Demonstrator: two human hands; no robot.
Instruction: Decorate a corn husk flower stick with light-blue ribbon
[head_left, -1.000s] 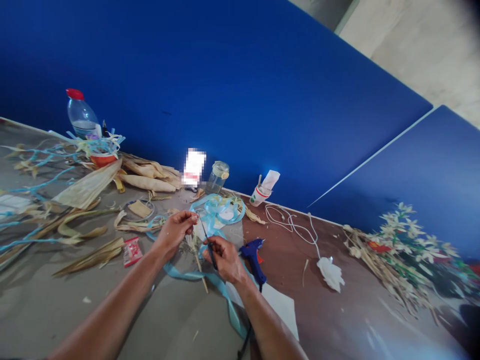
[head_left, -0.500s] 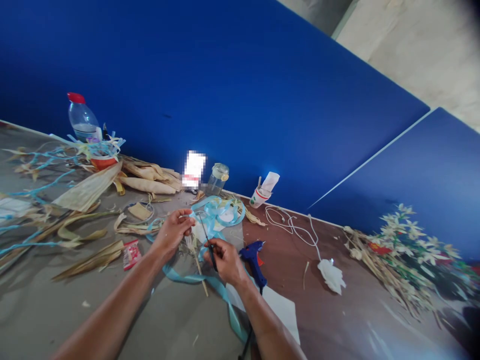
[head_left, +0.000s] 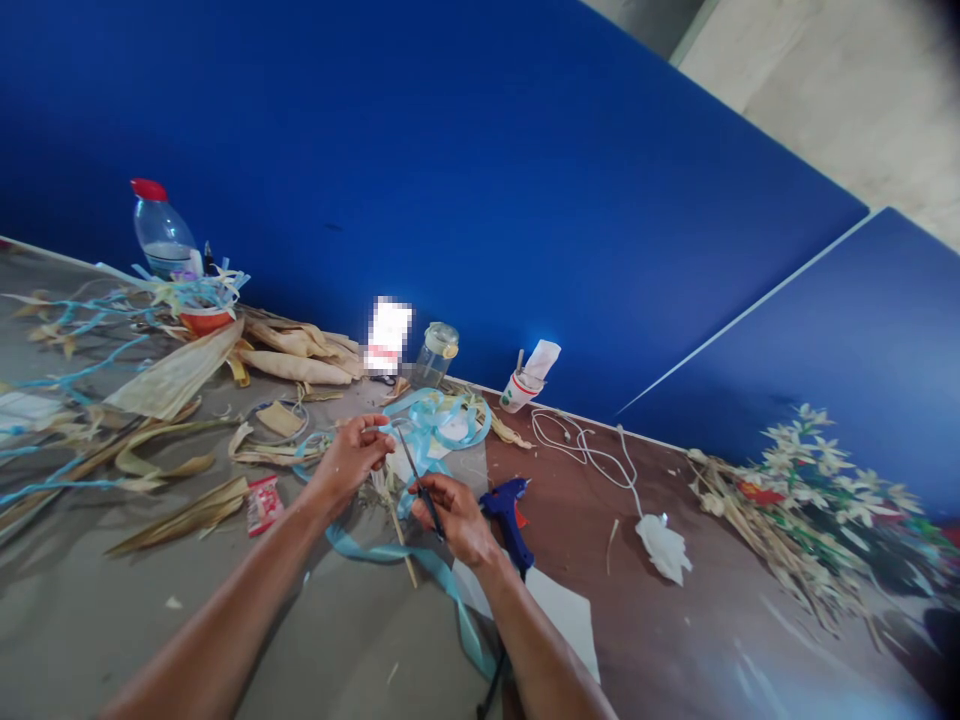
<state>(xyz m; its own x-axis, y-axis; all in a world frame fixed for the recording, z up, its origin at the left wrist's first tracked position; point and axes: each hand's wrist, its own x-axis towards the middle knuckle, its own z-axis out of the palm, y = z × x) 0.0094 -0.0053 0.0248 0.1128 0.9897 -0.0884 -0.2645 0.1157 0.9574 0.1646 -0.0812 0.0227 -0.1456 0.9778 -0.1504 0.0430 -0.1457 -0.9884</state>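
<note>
Dark scissors (head_left: 424,492) are in my right hand (head_left: 457,520), its fingers wrapped round them and the blades pointing up and to the left. Just left of the blades, my left hand (head_left: 352,460) is pinched, thumb against fingers; what it holds is too small to make out. Behind both hands lies a tangle of light blue ribbon (head_left: 427,425), and a length of it curves down below my right wrist. A thin stick (head_left: 405,550) slants across the table between my forearms.
A blue glue gun (head_left: 511,520) lies right of my right hand. Dried husks (head_left: 180,515) and a red packet (head_left: 263,506) are on the left. Farther back stand a glass jar (head_left: 435,355) and a paper cup (head_left: 519,391). White flowers (head_left: 825,465) lie far right.
The scissors in my right hand have tilted a little more to the left. My left hand has barely moved, and the view has shifted slightly.
</note>
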